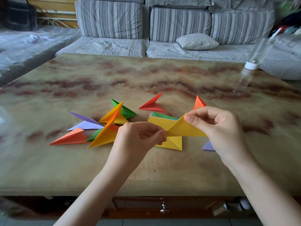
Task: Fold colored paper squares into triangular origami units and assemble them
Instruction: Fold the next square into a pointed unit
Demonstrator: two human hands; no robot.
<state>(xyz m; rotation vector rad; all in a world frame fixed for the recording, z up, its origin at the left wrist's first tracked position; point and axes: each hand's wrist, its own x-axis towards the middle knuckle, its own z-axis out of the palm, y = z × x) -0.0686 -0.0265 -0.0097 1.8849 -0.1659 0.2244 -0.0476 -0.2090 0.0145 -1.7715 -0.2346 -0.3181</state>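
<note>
hands over marbled table [162, 173]: left hand [138, 136] and right hand [216, 126] each pinch yellow paper [185, 129], folded units [97, 126] beside.

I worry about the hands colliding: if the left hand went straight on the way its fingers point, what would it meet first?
Probably the right hand: the left hand points right along the yellow paper, which both hands pinch.
</note>
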